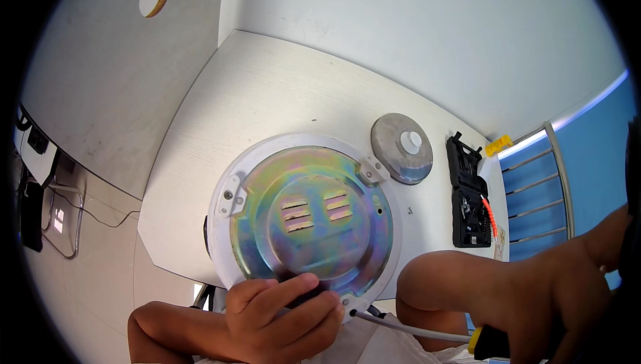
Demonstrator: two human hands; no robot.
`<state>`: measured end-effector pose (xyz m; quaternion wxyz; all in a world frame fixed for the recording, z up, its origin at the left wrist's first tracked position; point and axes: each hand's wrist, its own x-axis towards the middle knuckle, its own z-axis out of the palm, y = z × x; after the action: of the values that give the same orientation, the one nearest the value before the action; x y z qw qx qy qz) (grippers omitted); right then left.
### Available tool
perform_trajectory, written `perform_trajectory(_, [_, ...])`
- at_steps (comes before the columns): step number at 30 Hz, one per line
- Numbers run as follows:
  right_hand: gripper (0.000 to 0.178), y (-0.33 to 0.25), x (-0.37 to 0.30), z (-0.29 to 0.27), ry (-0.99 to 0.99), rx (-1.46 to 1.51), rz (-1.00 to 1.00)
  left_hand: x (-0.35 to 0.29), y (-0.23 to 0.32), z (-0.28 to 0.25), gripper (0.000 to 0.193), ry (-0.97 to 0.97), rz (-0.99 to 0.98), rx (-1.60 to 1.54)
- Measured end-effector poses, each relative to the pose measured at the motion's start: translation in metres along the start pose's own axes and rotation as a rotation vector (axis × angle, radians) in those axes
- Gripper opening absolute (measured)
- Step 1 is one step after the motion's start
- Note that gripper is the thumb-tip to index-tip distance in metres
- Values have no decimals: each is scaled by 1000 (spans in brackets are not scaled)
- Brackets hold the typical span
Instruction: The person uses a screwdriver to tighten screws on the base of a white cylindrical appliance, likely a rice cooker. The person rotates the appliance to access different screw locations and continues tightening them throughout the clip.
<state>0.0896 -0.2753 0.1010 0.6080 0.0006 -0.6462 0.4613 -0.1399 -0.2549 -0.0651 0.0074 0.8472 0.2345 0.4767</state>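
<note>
A round white-rimmed appliance (320, 227) faces me with its iridescent metal underside, which has vent slots and small white bracket feet around its edge. My left hand (284, 320) grips its near edge, fingers lying across the metal plate. At the lower right my right hand (554, 304) is closed around the black and yellow handle of a screwdriver (427, 331). The long shaft reaches left, its dark tip at the near white foot (346, 304) beside my left fingers. Whether the tip sits in a screw cannot be made out.
A grey round lid (400, 148) with a white knob lies on the white table (280, 90). Right of it is an open black tool case (471, 197) with an orange-red tool (490, 214) and a yellow item (498, 145) nearby. A metal rail (559, 177) stands beyond the table's right edge.
</note>
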Motion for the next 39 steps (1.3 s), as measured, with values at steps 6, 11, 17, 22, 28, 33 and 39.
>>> perform_trajectory(6, [33,0,0,1,4,-7,8,0,0,-1,14,-11,-4,-12])
perform_trajectory(11, [33,0,0,1,8,-11,11,0,-1,-1,14,-16,8,-14])
perform_trajectory(17, [33,1,1,1,10,-17,13,0,-1,1,13,0,12,-8])
perform_trajectory(22, [33,2,0,2,5,-17,14,-1,-1,1,12,3,5,-5])
perform_trajectory(28, [33,1,-1,4,-2,-15,9,-1,1,0,13,-2,-14,-8])
perform_trajectory(33, [33,1,0,5,-3,-20,8,-1,1,-1,15,-10,-8,-23])
perform_trajectory(39, [32,2,0,6,-10,-17,15,2,0,0,21,6,-39,-78])
